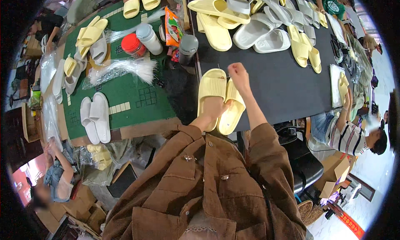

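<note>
A pair of yellow slide slippers (212, 79) lies side by side at the near edge of the black table, toes pointing away from me. My left hand (214, 108) grips the pair around the openings, its fingertips against the right slipper's inner side. Just above the right slipper's strap, my right hand (240, 78) is closed in a fist or pinch. A thin, pale strand shows near the straps and my right fingers, but what the fingers hold is too small to make out.
Grey and yellow slippers (260, 31) are heaped at the table's far side. On the green mat at left are a white slipper pair (95, 117), a bundle of thin clear strips (125, 71), a red-lidded jar (133, 45) and bottles (188, 48). Other people work around the tables.
</note>
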A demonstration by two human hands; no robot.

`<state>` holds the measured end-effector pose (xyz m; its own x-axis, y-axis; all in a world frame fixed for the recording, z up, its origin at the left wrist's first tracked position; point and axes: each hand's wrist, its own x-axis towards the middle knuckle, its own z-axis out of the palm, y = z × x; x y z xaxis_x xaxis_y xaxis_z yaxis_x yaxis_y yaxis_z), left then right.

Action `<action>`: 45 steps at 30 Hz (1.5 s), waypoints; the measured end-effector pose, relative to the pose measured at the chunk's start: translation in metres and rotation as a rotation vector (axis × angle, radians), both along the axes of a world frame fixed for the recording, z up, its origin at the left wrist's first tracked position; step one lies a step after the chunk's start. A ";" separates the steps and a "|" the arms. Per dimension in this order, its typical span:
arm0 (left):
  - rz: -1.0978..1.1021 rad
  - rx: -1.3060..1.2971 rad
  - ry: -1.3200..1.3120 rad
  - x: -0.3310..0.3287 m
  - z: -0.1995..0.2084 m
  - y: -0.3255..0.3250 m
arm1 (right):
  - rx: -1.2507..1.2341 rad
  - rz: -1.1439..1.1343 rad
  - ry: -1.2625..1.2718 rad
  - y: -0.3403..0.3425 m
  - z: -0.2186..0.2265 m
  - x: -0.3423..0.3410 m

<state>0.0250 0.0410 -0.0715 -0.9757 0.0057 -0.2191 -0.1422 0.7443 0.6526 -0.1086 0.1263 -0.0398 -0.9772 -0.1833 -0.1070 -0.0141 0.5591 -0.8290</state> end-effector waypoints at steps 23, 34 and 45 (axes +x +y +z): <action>-0.159 0.079 0.244 0.037 0.023 -0.031 | -0.451 -0.164 -0.187 0.013 0.005 0.016; -0.197 0.177 0.296 0.060 0.035 -0.038 | -0.685 -0.205 -0.213 0.025 0.026 0.038; -0.109 0.083 0.046 0.053 0.084 -0.062 | -0.580 -0.101 -0.176 0.026 0.038 0.042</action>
<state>0.0778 -0.0214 0.0122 -0.9773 0.1288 -0.1683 -0.0315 0.6972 0.7162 -0.0666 0.1523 -0.0013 -0.9694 -0.1676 -0.1792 0.1805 0.0077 -0.9836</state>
